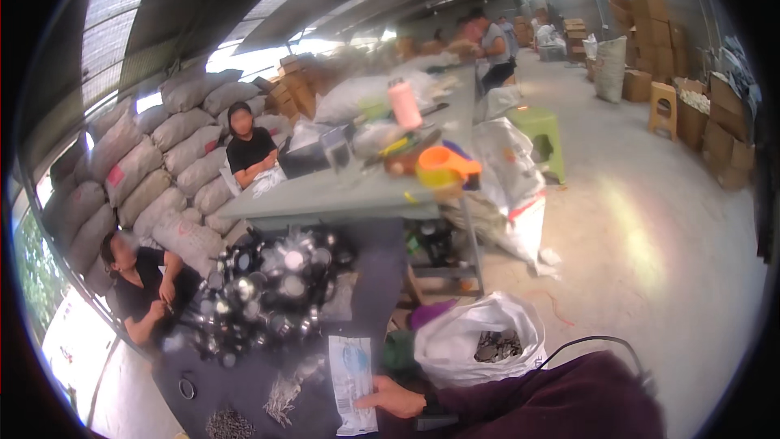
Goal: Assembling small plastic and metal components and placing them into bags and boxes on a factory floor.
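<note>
My right hand (394,398), with a dark purple sleeve behind it, reaches in from the lower right. Its thumb and fingers pinch the right edge of a flat white plastic packet (351,370) with blue print, over the near edge of the dark-topped table (378,268). A loose bundle of thin pale pieces (283,398) lies left of the packet, and beyond it a heap of small dark metal bits (230,423). Farther back rises a big pile of round black and silver parts (276,276). My left hand does not show.
An open white sack (487,317) of dark metal pieces stands right of the table. A grey-green table (341,195) joins ahead, carrying an orange scoop (447,164) and a pink bottle (404,106). A co-worker (150,284) sits left, another (250,146) beyond. A green stool (543,142) stands right.
</note>
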### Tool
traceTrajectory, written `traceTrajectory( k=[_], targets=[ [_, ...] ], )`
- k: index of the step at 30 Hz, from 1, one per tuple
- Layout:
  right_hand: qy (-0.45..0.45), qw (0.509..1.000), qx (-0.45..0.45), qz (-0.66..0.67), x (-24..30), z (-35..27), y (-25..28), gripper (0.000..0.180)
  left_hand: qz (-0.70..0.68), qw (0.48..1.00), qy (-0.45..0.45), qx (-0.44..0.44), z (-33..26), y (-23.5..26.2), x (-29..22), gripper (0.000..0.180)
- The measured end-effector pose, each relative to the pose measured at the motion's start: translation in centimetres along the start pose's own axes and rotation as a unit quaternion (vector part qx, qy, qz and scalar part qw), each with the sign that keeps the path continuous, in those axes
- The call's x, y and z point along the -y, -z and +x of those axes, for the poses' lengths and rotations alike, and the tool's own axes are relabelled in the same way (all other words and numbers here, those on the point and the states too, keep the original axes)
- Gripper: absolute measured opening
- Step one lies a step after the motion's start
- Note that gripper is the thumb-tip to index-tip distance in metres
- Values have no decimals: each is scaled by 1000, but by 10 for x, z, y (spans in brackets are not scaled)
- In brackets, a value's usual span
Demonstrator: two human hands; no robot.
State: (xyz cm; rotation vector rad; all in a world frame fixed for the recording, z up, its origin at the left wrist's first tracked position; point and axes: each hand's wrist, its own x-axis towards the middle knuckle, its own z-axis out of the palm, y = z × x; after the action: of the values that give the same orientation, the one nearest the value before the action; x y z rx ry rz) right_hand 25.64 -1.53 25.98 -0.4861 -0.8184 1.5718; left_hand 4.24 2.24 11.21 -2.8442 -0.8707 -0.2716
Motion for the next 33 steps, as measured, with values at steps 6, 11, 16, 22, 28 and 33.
traceTrajectory(
  k=[6, 11, 16, 22, 28, 33],
  targets=[
    [-11, 1000, 15, 1, 9, 3, 0, 43, -47, 998, 30, 0, -7, -6, 10, 28],
    [-9, 1000, 24, -7, 4, 8, 5, 45, -83, 995, 51, -4, -6, -11, 16, 28],
    [12, 1000, 25, -13, 3, 12, 5, 45, -119, 991, 65, -5, -3, -9, 27, 28],
    [7, 999, 16, -34, 17, 15, -1, 42, -170, 982, 83, -8, 6, -10, 31, 28],
    [15, 998, 25, -62, 4, 23, 7, 42, -223, 968, 110, -10, 6, -12, 33, 28],
    [89, 996, -5, -9, 27, -5, -29, 31, -271, 952, 144, -13, 1, -19, 33, 28]
  ],
)
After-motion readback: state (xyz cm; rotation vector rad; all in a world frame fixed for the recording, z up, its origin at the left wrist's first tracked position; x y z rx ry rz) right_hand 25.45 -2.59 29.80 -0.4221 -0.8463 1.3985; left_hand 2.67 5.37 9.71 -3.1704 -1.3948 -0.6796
